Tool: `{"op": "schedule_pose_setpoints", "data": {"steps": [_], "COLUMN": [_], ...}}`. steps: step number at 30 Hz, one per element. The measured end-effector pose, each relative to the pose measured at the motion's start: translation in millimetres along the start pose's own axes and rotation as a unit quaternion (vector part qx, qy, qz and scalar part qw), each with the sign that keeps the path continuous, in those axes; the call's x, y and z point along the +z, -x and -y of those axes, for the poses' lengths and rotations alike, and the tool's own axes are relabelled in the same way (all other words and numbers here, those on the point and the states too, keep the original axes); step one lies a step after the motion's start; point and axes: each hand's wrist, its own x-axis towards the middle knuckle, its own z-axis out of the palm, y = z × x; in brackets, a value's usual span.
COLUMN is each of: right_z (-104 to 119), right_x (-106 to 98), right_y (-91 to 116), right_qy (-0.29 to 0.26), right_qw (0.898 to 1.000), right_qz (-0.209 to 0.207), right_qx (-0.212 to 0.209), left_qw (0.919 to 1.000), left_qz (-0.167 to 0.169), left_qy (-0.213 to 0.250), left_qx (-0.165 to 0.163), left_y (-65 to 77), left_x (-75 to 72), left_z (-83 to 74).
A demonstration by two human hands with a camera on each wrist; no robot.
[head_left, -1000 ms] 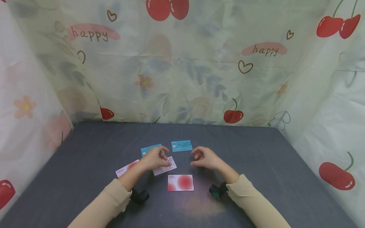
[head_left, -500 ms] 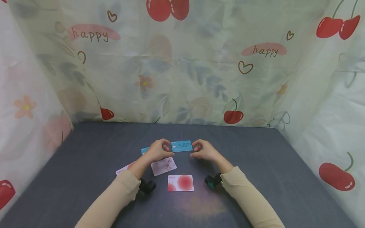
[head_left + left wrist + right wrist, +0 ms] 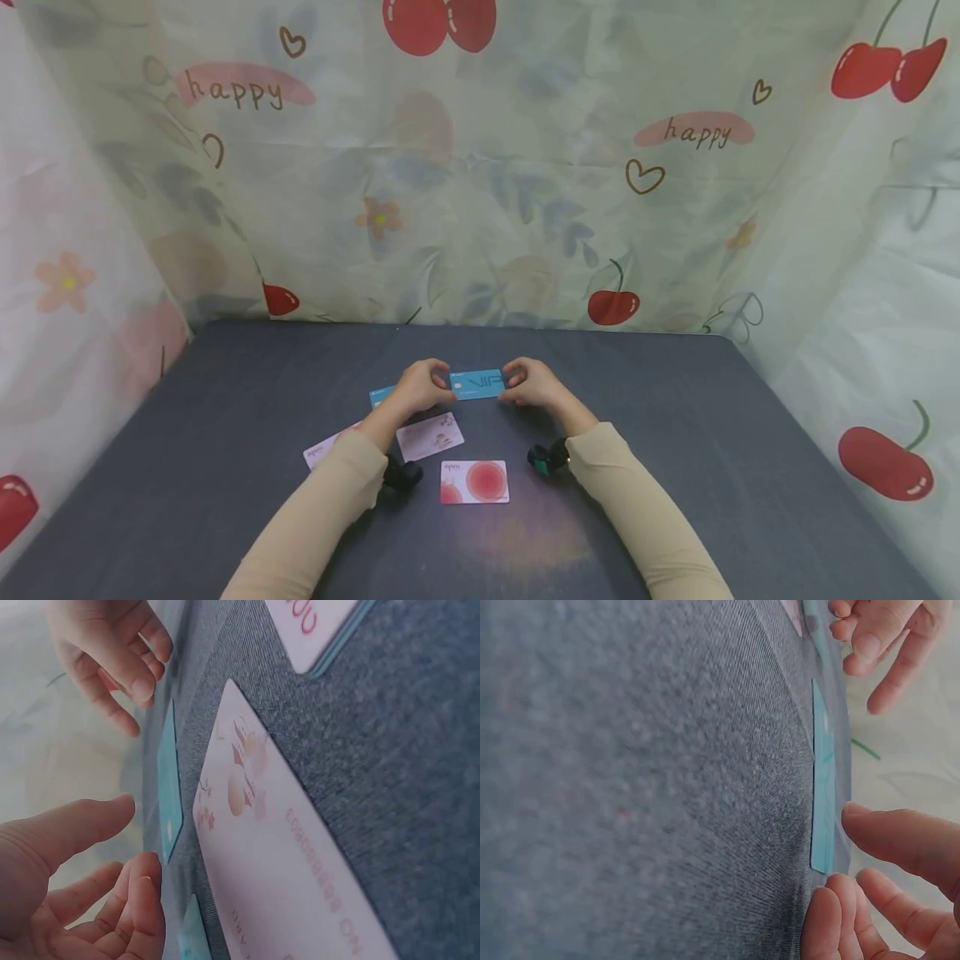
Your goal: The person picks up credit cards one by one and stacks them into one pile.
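Note:
A blue VIP card (image 3: pixel 477 384) lies flat on the dark table, with a hand at each short end. My left hand (image 3: pixel 422 388) is at its left edge, thumb and loosely curled fingers apart. On the opposite side my right hand (image 3: pixel 534 387) has its thumb and fingers spread around the right edge. In the right wrist view, the thumb (image 3: pixel 900 840) sits just above the blue card (image 3: pixel 823 795), pinching nothing. The left wrist view likewise has a gap between thumb (image 3: pixel 75 829) and fingers. My left hand and wrist partly cover a second blue card (image 3: pixel 380 396).
A pale pink card (image 3: pixel 430 437) lies below my left hand. Nearer stands out a pink-and-red card (image 3: pixel 475 482); another pink card (image 3: pixel 321 451) is partly behind the left sleeve. A printed curtain (image 3: pixel 480 250) rises behind the table's far edge.
Both hands have moved forward, away from the body, to the two ends of the blue VIP card. My left hand has also shifted right, uncovering the pale pink card. The cards stay put.

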Motion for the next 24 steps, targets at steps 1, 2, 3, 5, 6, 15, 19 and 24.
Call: {"op": "schedule_pose_setpoints", "data": {"steps": [1, 2, 3, 5, 6, 15, 19, 24], "right_z": [0.0, -0.1, 0.0, -0.1, 0.1, 1.4, 2.9, 2.3], "right_x": [0.4, 0.7, 1.3, 2.3, 2.9, 4.7, 4.8, 5.8], "right_y": [-1.2, -2.4, -3.7, -5.7, -6.6, -12.1, -12.4, -12.8], "right_qy": [0.001, 0.003, 0.004, 0.007, 0.008, 0.017, 0.018, 0.02], "right_qw": [1.0, 1.0, 1.0, 1.0, 1.0, 1.0, 0.999, 0.999], "right_qz": [0.0, 0.001, 0.001, 0.003, 0.005, 0.016, 0.02, 0.021], "right_qx": [0.003, 0.005, 0.008, 0.012, 0.014, 0.02, 0.023, 0.029], "left_qw": [1.0, 1.0, 1.0, 1.0, 1.0, 0.9998, 0.9993, 0.9985], "left_qz": [-0.001, -0.001, -0.001, 0.001, 0.002, 0.007, 0.009, 0.009], "left_qy": [-0.003, -0.003, -0.004, -0.003, -0.003, -0.007, -0.012, -0.025], "left_qx": [0.0, -0.003, -0.004, -0.008, -0.009, -0.015, -0.033, -0.048], "left_y": [-1.4, -2.6, -3.7, -5.6, -6.5, -11.9, -13.4, -15.3], "left_x": [0.9, 1.6, 2.4, 3.7, 4.4, 9.4, 11.0, 12.9], "left_z": [0.8, 1.2, 1.8, 2.7, 3.2, 3.1, 0.4, -1.0]}}
